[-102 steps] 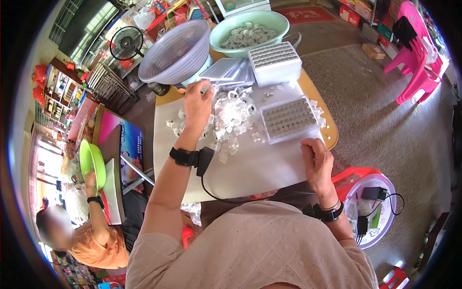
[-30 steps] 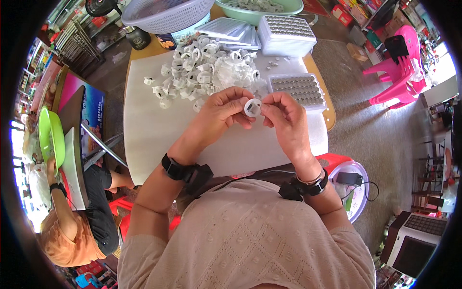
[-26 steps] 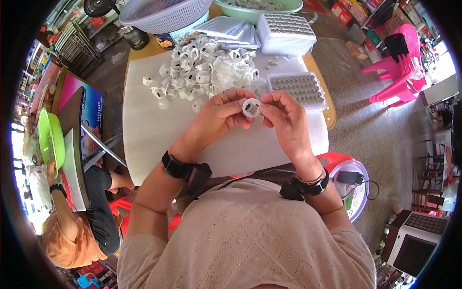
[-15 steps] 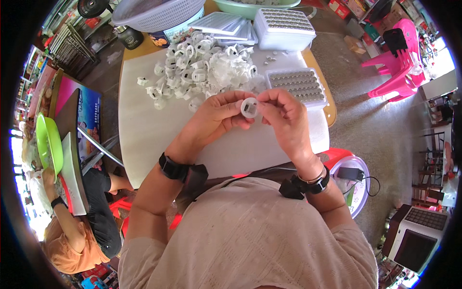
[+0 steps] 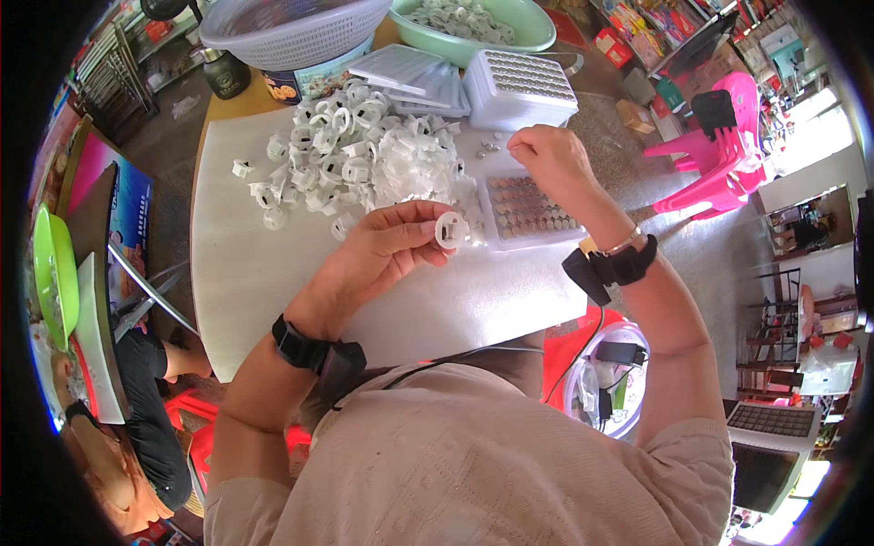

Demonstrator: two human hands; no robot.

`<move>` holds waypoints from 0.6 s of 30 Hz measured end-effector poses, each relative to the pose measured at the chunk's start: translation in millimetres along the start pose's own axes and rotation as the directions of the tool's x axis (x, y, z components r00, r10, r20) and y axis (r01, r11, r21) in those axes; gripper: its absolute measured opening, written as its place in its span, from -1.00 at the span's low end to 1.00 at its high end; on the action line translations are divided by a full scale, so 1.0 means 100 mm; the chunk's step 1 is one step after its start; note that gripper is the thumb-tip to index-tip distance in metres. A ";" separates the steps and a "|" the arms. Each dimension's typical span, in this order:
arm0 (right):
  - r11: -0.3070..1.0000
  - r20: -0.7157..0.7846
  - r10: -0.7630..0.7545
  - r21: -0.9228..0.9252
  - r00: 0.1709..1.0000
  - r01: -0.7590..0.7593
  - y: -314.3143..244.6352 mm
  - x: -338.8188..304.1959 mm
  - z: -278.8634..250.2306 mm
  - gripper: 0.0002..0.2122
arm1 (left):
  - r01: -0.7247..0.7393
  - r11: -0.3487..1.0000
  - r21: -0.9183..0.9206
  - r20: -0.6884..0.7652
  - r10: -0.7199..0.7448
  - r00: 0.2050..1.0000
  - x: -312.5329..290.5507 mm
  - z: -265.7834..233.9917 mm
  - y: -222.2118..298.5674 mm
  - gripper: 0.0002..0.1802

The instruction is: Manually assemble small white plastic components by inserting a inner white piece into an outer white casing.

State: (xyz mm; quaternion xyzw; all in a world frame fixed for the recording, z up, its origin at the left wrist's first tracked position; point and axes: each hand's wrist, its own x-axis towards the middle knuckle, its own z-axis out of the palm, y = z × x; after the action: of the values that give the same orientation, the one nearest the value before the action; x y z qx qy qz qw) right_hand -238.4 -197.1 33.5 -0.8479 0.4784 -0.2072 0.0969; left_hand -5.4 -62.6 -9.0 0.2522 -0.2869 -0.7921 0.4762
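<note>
Between the thumb and fingers of my left hand (image 5: 393,244) is a small round part of translucent white plastic (image 5: 450,231), with a dark slot in its middle. My right hand (image 5: 553,162) is above the near tray of silvery round cells (image 5: 510,211), its fingertips drawn together close to a few loose cells (image 5: 489,146). Whatever those fingertips may hold is too small to make out. A large heap of similar white plastic parts (image 5: 350,146) lies on the white tabletop beyond my left hand.
Stacked trays of cells (image 5: 519,91) and clear flat lids (image 5: 401,68) stand at the back. Behind them are a grey basket (image 5: 296,36) and a green basin (image 5: 537,32). A pink chair (image 5: 737,136) is at right; another person (image 5: 118,473) sits at left.
My right hand has left the plastic part and moved away and to the right, over the tray. The left hand still holds the part. The view has shifted a little.
</note>
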 end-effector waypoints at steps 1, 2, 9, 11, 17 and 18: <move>0.999 0.040 -0.016 -0.037 0.999 0.017 0.04 0.05 0.04 -0.84 | 0.008 1.000 -0.010 0.009 -0.008 1.000 0.00 0.00 0.00 -0.69; 0.997 0.080 -0.029 -0.073 0.996 0.035 0.07 0.08 0.08 -0.82 | 0.017 1.000 -0.019 0.018 -0.017 1.000 -0.01 0.01 -0.01 -0.68; 0.977 0.198 -0.065 -0.185 0.978 0.103 0.09 0.24 0.25 -0.81 | 0.049 0.998 -0.043 0.038 -0.047 0.998 -0.02 -0.02 -0.04 -0.67; 0.970 0.191 -0.080 -0.211 0.978 0.121 0.06 0.23 0.23 -0.82 | 0.033 0.999 -0.028 0.051 -0.032 0.998 -0.02 -0.03 -0.06 -0.67; 0.983 -0.010 -0.161 -0.088 0.987 0.159 -0.08 0.11 0.06 -0.87 | 0.002 1.000 -0.020 0.013 -0.002 1.000 -0.03 -0.02 -0.03 -0.68; 0.984 -0.008 -0.157 -0.086 0.988 0.156 -0.16 0.04 0.00 -0.87 | 0.007 1.000 -0.021 0.011 -0.007 1.000 -0.02 0.00 -0.01 -0.68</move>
State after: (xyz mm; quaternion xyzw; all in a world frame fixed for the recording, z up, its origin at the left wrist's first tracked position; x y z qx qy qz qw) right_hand -224.7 -192.5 40.6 -0.8847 0.4192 -0.1999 0.0408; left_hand -5.2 -60.3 -9.9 0.2437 -0.2804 -0.7980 0.4745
